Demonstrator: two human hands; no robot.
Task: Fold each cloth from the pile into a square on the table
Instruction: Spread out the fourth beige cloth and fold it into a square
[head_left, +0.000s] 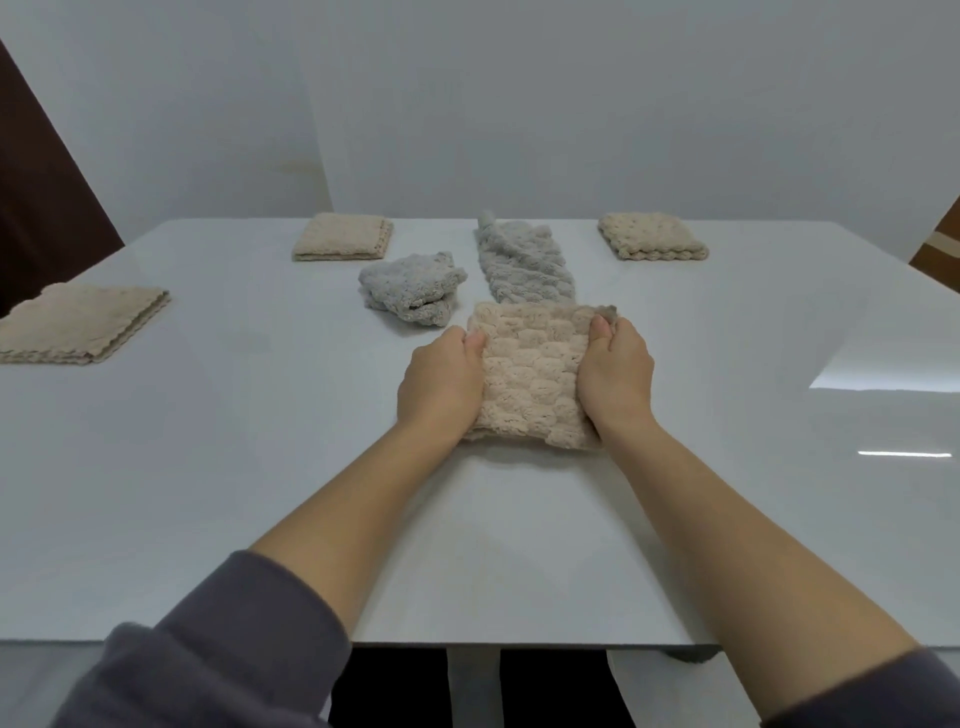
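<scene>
"Where's the beige cloth (530, 374)?"

"Centre of frame, flat on the counter (208, 467); the left hand (441, 382) pinches its left edge, the right hand (615, 374) its right edge, thumbs on top."

"And next, likely?"

"The long grey cloth (524, 265) just beyond, running up-frame, nearer the right hand; a crumpled grey cloth (410, 288) lies left of it; glossy white top, plain pale wall (519, 104)."
</scene>
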